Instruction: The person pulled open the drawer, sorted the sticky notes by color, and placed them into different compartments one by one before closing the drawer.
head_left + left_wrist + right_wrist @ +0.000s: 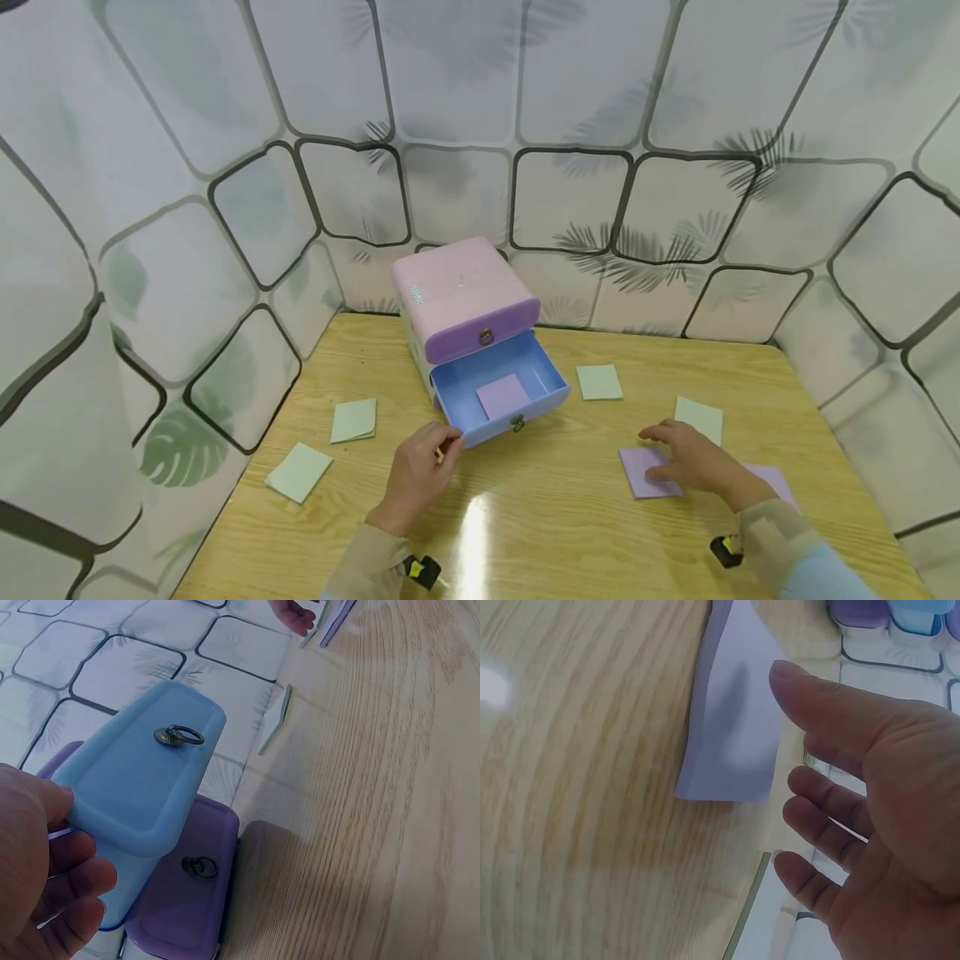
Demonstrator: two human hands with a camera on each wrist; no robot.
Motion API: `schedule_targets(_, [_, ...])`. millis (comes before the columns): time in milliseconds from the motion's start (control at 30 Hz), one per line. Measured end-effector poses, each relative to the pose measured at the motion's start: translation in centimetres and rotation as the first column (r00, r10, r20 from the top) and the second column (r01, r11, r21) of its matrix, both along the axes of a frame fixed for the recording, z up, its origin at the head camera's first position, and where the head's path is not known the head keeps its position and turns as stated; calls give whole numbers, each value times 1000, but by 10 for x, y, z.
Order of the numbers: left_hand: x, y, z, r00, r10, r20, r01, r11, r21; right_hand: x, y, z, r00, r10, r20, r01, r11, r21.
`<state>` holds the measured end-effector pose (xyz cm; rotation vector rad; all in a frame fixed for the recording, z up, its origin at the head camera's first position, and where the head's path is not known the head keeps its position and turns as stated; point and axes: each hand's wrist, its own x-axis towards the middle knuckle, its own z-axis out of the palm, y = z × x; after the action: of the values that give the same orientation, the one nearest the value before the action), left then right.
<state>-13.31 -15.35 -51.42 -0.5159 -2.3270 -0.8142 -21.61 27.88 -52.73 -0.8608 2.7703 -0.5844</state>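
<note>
A small pink-and-purple drawer box (465, 287) stands on the table with its blue drawer (487, 429) pulled out. Inside that drawer lies a purple note pad (504, 396). My left hand (420, 471) pinches the drawer's front left corner, seen close up in the left wrist view beside the drawer front (142, 765) and its ring pull (180, 736). Over at the right, my right hand (693, 458) is just above another purple note pad (637, 479), fingers spread and loosely bent. The right wrist view shows this purple pad (739, 727) beside the thumb, nothing in the hand.
Pale green note pads lie at the left (298, 473), near the box (354, 421), right of the drawer (599, 382) and behind my right hand (699, 417). Another purple pad (772, 479) is partly hidden by the right wrist. Patterned walls (570, 200) enclose the table (547, 533).
</note>
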Motion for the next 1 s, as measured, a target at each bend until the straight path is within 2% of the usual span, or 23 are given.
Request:
schedule_targets(333, [0,0,2,1000,4,6,-4,1000,-1,2,-3,-9,999,3,-45,0,997,82])
schedule_targets(700, [-1,0,-2,1000,-3,-27,3,1000,-1,3,-2,-9,1000,-29,8,28,995,96])
schedule_targets(1000, [0,0,-2,1000,2,5,-3,1000,7,0,-1,-11,1000,-25,11,24,996,83])
